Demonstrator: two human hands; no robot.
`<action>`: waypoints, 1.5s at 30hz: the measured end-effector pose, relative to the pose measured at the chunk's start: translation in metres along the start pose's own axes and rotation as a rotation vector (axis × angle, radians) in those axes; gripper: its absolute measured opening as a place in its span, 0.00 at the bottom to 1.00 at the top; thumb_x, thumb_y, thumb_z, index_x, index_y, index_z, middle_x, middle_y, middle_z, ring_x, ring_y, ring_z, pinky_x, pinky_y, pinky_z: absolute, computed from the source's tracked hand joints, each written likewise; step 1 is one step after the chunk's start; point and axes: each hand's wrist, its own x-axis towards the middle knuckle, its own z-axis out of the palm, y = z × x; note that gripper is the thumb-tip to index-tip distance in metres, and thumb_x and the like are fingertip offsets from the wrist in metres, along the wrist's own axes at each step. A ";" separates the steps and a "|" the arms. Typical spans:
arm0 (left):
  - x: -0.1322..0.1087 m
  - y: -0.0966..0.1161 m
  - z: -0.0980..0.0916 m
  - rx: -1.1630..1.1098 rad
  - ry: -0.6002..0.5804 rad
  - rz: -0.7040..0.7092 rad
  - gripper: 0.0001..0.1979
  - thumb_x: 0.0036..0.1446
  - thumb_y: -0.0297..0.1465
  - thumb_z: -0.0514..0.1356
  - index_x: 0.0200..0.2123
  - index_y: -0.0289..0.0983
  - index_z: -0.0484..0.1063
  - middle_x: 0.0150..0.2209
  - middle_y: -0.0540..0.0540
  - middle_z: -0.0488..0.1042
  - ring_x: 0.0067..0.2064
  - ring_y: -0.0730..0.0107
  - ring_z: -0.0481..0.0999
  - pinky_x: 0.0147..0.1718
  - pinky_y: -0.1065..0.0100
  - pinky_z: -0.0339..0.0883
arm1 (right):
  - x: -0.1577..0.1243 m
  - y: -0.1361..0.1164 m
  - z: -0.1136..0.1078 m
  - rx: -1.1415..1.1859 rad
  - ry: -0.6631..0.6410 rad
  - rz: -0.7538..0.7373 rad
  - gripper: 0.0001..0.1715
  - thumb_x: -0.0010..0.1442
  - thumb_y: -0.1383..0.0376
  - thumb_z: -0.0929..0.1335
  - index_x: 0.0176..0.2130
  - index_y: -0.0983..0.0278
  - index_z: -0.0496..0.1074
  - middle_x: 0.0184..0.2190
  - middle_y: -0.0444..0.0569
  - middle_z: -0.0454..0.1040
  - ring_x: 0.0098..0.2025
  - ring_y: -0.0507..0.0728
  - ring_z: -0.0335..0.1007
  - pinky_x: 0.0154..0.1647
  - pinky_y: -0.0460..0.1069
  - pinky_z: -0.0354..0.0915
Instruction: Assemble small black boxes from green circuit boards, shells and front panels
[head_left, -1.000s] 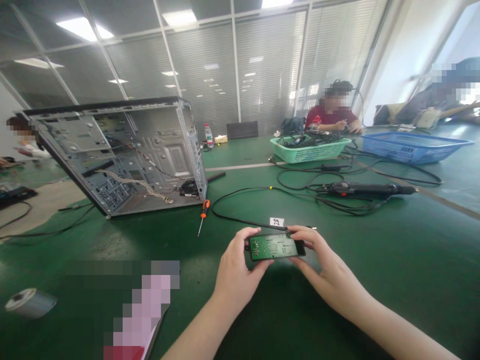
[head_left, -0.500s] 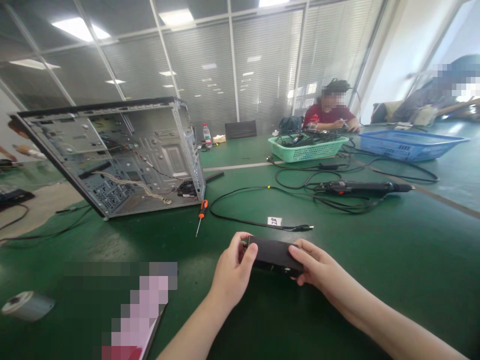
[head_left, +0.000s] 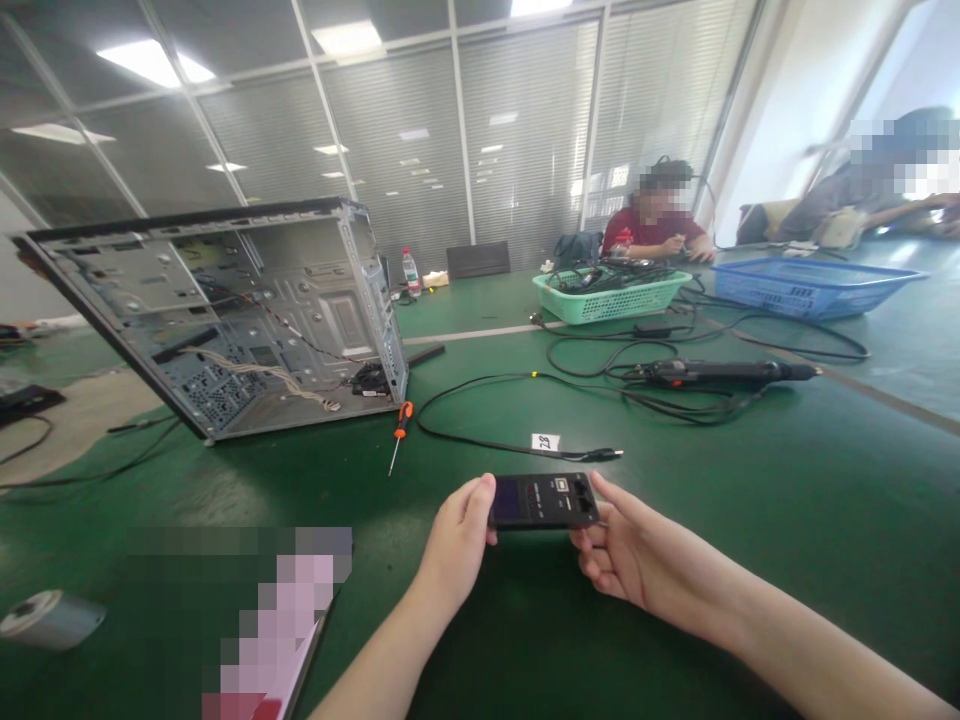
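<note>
A small black electronic box (head_left: 551,508) with a dark screen on its left part and several ports and white markings on its face is held above the green table. My left hand (head_left: 463,525) grips its left end, thumb on the front face and fingers mostly hidden behind. At the right end is my right hand (head_left: 619,545), its thumb against the upper corner and its fingers curled under the lower edge. Just beyond the box lies a black cable (head_left: 480,441) with a plug end, beside a white label (head_left: 545,442) marked 28.
An open computer case (head_left: 315,320) stands at the left, with an orange-handled screwdriver (head_left: 401,425) near its corner. Farther right lie a black electric screwdriver (head_left: 712,373), a green basket (head_left: 600,305) of cables and a blue basket (head_left: 814,290). A metal cylinder (head_left: 56,620) rests front left.
The black box has been turned, so its face with screen and ports now shows instead of a plain side. My right hand's grip has shifted to the box's right end.
</note>
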 end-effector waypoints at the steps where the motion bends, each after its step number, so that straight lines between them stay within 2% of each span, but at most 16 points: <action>1: 0.001 0.000 0.000 -0.014 -0.013 -0.009 0.28 0.56 0.55 0.42 0.23 0.38 0.62 0.21 0.51 0.64 0.25 0.67 0.66 0.28 0.67 0.61 | 0.000 0.000 -0.001 -0.013 -0.017 -0.001 0.23 0.66 0.49 0.58 0.35 0.66 0.60 0.25 0.44 0.65 0.24 0.49 0.64 0.25 0.41 0.59; 4: 0.003 -0.001 -0.001 -0.063 -0.038 -0.042 0.30 0.54 0.57 0.43 0.21 0.38 0.64 0.19 0.50 0.65 0.24 0.67 0.66 0.27 0.67 0.60 | 0.000 0.001 -0.002 -0.068 -0.066 -0.020 0.24 0.60 0.48 0.65 0.35 0.67 0.60 0.26 0.43 0.64 0.25 0.48 0.64 0.27 0.41 0.58; 8: 0.004 0.000 -0.001 -0.106 0.008 -0.194 0.33 0.49 0.61 0.44 0.13 0.39 0.60 0.11 0.53 0.58 0.17 0.72 0.61 0.24 0.68 0.58 | 0.000 0.001 -0.002 -0.209 -0.104 -0.037 0.32 0.47 0.43 0.71 0.31 0.66 0.59 0.23 0.42 0.63 0.25 0.49 0.62 0.27 0.42 0.54; 12: 0.004 0.004 -0.003 -0.163 -0.007 -0.344 0.33 0.48 0.61 0.46 0.11 0.39 0.59 0.08 0.56 0.52 0.14 0.76 0.56 0.21 0.70 0.56 | 0.001 0.003 -0.003 -0.292 -0.147 -0.033 0.33 0.51 0.39 0.67 0.27 0.66 0.56 0.20 0.41 0.59 0.23 0.49 0.59 0.27 0.43 0.52; 15: 0.004 0.004 -0.004 -0.178 -0.038 -0.383 0.33 0.48 0.61 0.46 0.12 0.38 0.60 0.07 0.57 0.51 0.13 0.76 0.56 0.21 0.70 0.56 | 0.002 0.005 -0.005 -0.282 -0.159 -0.040 0.32 0.53 0.40 0.65 0.27 0.65 0.54 0.19 0.41 0.58 0.22 0.49 0.59 0.26 0.43 0.53; 17: 0.004 0.004 -0.004 -0.176 -0.047 -0.361 0.32 0.47 0.61 0.47 0.14 0.38 0.61 0.08 0.57 0.54 0.14 0.75 0.58 0.21 0.70 0.56 | 0.002 0.005 -0.005 -0.254 -0.138 -0.039 0.29 0.56 0.42 0.64 0.29 0.65 0.55 0.19 0.41 0.59 0.22 0.49 0.60 0.26 0.42 0.54; 20: 0.005 0.001 0.000 -0.165 -0.071 -0.306 0.30 0.48 0.59 0.49 0.20 0.37 0.64 0.12 0.55 0.61 0.17 0.74 0.64 0.21 0.71 0.57 | 0.000 0.002 -0.001 -0.158 -0.030 -0.035 0.20 0.64 0.49 0.59 0.38 0.65 0.58 0.22 0.43 0.63 0.22 0.49 0.62 0.25 0.41 0.56; 23: 0.005 -0.001 0.003 -0.146 -0.123 -0.260 0.28 0.49 0.57 0.51 0.27 0.36 0.65 0.17 0.53 0.66 0.21 0.74 0.67 0.21 0.73 0.57 | -0.002 -0.004 0.004 -0.064 0.058 -0.054 0.15 0.68 0.55 0.57 0.44 0.64 0.58 0.25 0.44 0.67 0.22 0.47 0.62 0.25 0.40 0.58; 27: 0.005 -0.003 0.004 -0.136 -0.153 -0.238 0.24 0.51 0.53 0.52 0.33 0.36 0.65 0.28 0.50 0.70 0.26 0.75 0.71 0.21 0.75 0.57 | -0.002 -0.008 0.004 -0.077 0.073 -0.125 0.15 0.68 0.58 0.57 0.48 0.65 0.58 0.32 0.49 0.70 0.24 0.48 0.66 0.26 0.41 0.62; 30: 0.005 -0.006 0.004 -0.188 -0.147 -0.217 0.23 0.51 0.50 0.56 0.40 0.37 0.64 0.35 0.47 0.71 0.32 0.72 0.73 0.23 0.75 0.60 | 0.000 -0.006 0.002 -0.143 0.020 -0.162 0.19 0.68 0.54 0.55 0.49 0.65 0.59 0.36 0.51 0.70 0.25 0.50 0.68 0.26 0.42 0.63; 33: 0.006 -0.007 0.004 -0.258 -0.191 -0.184 0.24 0.47 0.47 0.61 0.41 0.38 0.61 0.36 0.46 0.72 0.35 0.69 0.73 0.26 0.74 0.61 | 0.001 -0.003 0.001 -0.236 0.022 -0.212 0.26 0.63 0.47 0.60 0.51 0.62 0.58 0.37 0.50 0.70 0.26 0.50 0.69 0.27 0.42 0.63; 35: 0.005 -0.007 0.005 -0.306 -0.223 -0.175 0.24 0.45 0.44 0.63 0.41 0.39 0.60 0.37 0.46 0.72 0.34 0.69 0.74 0.26 0.73 0.62 | 0.001 -0.002 -0.001 -0.319 0.066 -0.274 0.30 0.58 0.47 0.65 0.51 0.62 0.57 0.34 0.48 0.70 0.26 0.50 0.69 0.27 0.42 0.62; 39: 0.001 -0.006 0.007 -0.369 -0.237 -0.121 0.21 0.42 0.30 0.63 0.38 0.40 0.57 0.38 0.49 0.70 0.33 0.71 0.73 0.29 0.72 0.63 | 0.004 -0.004 -0.008 -0.561 0.110 -0.408 0.30 0.52 0.53 0.68 0.48 0.63 0.56 0.30 0.45 0.69 0.28 0.52 0.69 0.30 0.44 0.62; 42: -0.003 -0.007 0.009 -0.310 -0.219 -0.013 0.19 0.43 0.22 0.59 0.37 0.41 0.55 0.36 0.52 0.68 0.38 0.70 0.72 0.35 0.70 0.65 | 0.005 -0.005 -0.012 -0.807 0.095 -0.553 0.24 0.50 0.59 0.67 0.44 0.63 0.57 0.36 0.47 0.67 0.34 0.54 0.69 0.34 0.47 0.64; 45: -0.005 -0.008 0.010 -0.185 -0.179 0.133 0.21 0.46 0.19 0.56 0.42 0.41 0.55 0.41 0.49 0.66 0.45 0.67 0.71 0.44 0.65 0.66 | 0.004 -0.002 -0.014 -1.015 0.080 -0.709 0.24 0.51 0.64 0.64 0.47 0.61 0.54 0.43 0.49 0.65 0.44 0.56 0.66 0.45 0.51 0.65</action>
